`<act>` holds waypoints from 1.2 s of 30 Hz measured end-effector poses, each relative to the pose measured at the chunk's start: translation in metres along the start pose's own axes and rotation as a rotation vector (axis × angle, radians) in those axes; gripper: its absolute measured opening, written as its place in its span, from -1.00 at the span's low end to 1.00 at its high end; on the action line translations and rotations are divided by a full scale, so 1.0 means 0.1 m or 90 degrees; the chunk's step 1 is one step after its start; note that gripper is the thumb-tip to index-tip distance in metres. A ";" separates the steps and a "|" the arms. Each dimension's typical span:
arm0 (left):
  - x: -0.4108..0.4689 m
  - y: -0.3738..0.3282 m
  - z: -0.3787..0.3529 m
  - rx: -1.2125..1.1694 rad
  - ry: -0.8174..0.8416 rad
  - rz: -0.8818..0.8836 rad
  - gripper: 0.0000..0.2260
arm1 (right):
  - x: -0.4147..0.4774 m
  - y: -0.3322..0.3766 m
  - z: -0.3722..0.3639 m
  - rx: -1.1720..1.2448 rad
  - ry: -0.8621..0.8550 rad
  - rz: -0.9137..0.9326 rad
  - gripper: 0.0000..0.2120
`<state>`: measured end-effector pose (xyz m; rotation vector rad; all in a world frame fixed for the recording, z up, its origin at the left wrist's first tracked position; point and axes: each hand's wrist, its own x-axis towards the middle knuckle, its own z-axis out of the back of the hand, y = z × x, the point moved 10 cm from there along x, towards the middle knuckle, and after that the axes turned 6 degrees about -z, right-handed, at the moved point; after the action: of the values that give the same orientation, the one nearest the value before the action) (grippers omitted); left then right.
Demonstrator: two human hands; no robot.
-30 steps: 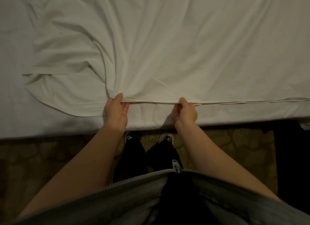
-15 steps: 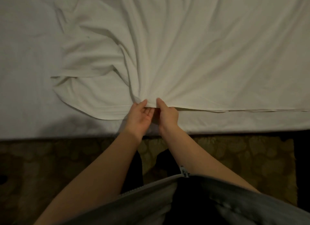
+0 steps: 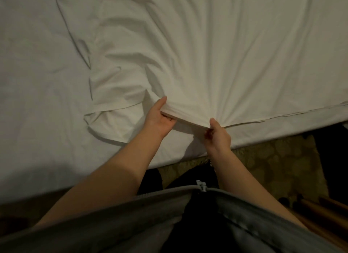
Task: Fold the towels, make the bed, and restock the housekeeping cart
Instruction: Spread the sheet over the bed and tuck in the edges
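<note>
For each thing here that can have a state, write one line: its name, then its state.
top sheet: wrinkled, near edge lifted off the bed
left hand: grips the top sheet's edge, thumb on top
right hand: pinches the top sheet's edge
bed: covered, creased

Looking steeply down from head height at the near edge of the bed (image 3: 37,105), facing across its loose sheet (image 3: 226,54), hanging close above the left hand (image 3: 160,121) and right hand (image 3: 217,136) at that edge.

A dim olive-brown patterned carpet (image 3: 273,158) is being shown at the right middle of the frame; reddish-brown wooden bars (image 3: 323,213) are being shown at the lower right.
</note>
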<state>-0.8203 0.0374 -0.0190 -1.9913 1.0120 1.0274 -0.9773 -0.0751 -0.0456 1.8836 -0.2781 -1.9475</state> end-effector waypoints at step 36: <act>-0.26 -0.80 0.75 -0.122 0.017 -0.072 -0.79 | -0.48 -0.96 -0.72 -0.095 0.076 0.051 -0.91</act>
<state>-0.7877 0.1446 -0.0152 -2.1958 0.8309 1.0718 -0.9210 0.0418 -0.0470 1.8531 -0.1646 -1.7459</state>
